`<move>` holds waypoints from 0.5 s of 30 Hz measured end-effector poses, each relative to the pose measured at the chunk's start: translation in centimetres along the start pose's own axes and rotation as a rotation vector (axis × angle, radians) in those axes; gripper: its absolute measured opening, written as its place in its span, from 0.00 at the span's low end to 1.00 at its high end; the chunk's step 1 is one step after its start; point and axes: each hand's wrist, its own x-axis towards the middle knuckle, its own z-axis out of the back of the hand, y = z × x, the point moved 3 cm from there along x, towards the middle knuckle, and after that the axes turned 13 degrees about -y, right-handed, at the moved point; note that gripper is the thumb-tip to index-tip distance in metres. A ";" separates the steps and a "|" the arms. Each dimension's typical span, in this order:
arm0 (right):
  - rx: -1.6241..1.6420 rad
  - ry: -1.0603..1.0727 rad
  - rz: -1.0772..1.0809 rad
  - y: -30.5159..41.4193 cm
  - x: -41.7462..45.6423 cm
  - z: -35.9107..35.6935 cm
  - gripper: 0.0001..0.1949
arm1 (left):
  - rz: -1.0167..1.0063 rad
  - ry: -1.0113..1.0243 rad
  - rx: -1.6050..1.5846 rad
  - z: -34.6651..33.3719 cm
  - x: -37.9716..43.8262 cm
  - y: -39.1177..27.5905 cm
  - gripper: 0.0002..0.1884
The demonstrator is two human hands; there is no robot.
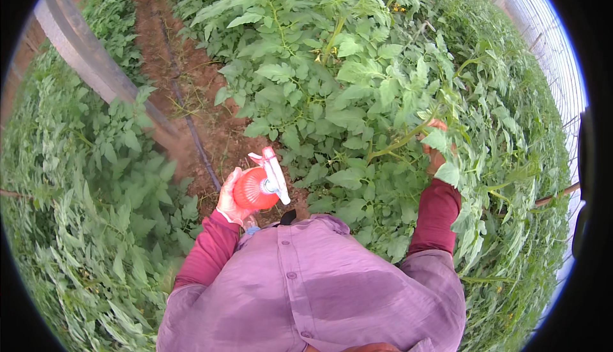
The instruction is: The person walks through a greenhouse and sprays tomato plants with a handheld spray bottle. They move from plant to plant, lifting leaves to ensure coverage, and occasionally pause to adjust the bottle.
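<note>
My left hand [231, 201] is wrapped around a red plastic spray bottle [250, 189] with a white and red trigger head, held in front of my shirt. Out to the right, my right hand [435, 148] reaches in among the foliage of a tomato plant [354, 79]. Its fingers are at a thick green stem [400, 145], partly covered by leaves, so whether they grip it is not certain. Small yellow flowers [320, 56] show among the leaves ahead.
A soil path [210, 98] with a dark irrigation hose [189, 124] runs ahead at the left. A slanted concrete post [86, 50] stands beside it. Dense tomato rows rise on both sides, with translucent greenhouse sheeting [550, 31] at the far right.
</note>
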 end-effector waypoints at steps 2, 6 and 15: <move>0.039 -0.129 -0.060 -0.6 -0.8 -0.3 0.14 | 0.013 -0.011 0.018 0.4 0.4 -2.1 0.33; -0.042 -0.356 -0.055 -3.4 -1.9 2.2 0.13 | 0.102 -0.018 0.019 2.5 2.2 -6.0 0.34; 0.626 -0.767 -0.206 0.2 -4.7 -9.0 0.17 | 0.113 -0.022 0.053 6.3 3.9 -15.7 0.34</move>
